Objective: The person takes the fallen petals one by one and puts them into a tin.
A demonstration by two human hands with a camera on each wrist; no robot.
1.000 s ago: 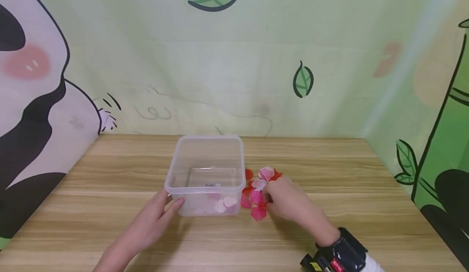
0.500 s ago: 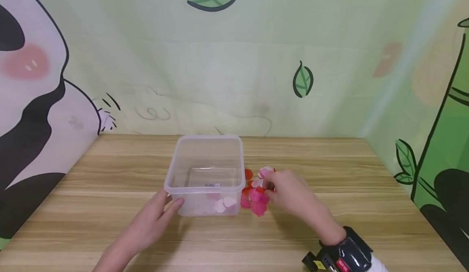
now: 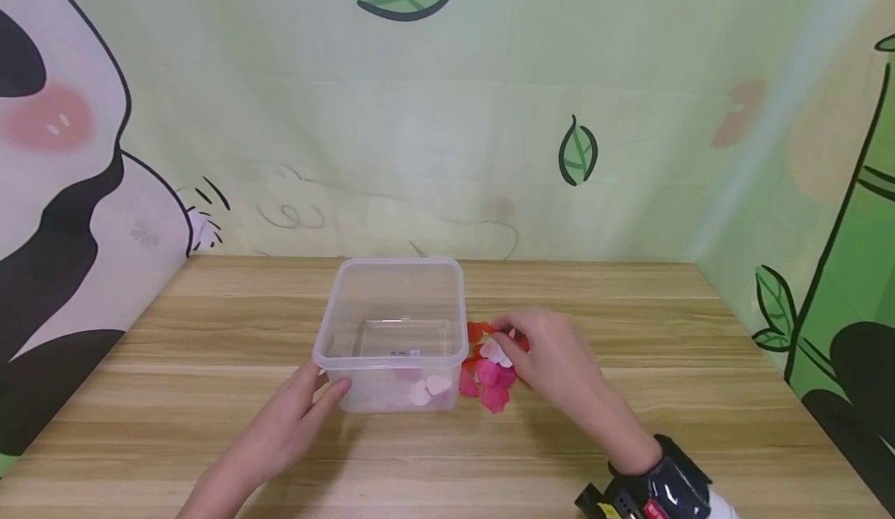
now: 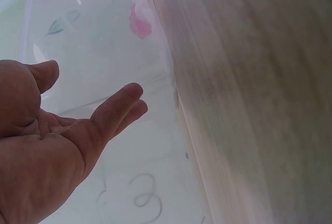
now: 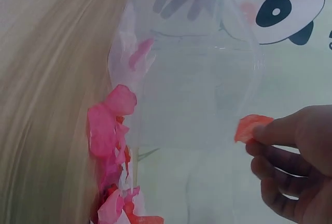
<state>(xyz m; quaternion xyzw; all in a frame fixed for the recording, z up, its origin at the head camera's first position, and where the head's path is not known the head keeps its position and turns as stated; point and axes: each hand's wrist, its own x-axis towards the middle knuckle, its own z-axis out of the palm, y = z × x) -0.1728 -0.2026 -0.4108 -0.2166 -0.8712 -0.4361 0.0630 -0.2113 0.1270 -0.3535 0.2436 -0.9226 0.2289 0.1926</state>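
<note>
A clear plastic box (image 3: 402,385) stands mid-table, a few pale and pink petals (image 3: 430,389) showing through its front wall. My left hand (image 3: 287,418) rests against the box's left front corner. Its fingers (image 4: 116,107) look straight in the left wrist view, touching the wall without curling round it. Right of the box lies a loose pile of red, pink and white artificial petals (image 3: 495,383). Over this pile is my right hand (image 3: 552,352); the right wrist view shows it pinching an orange-red petal (image 5: 248,127) between thumb and finger, the other fingers bent.
The wooden table (image 3: 629,301) runs back to a green printed backdrop (image 3: 489,99) with leaves and a panda (image 3: 63,161). A black wrist-worn device (image 3: 657,480) sits on my right forearm.
My right hand has shifted back and up, from the pile's right side to above its far part. Some petals in the pile have moved. My left hand and the box stay put.
</note>
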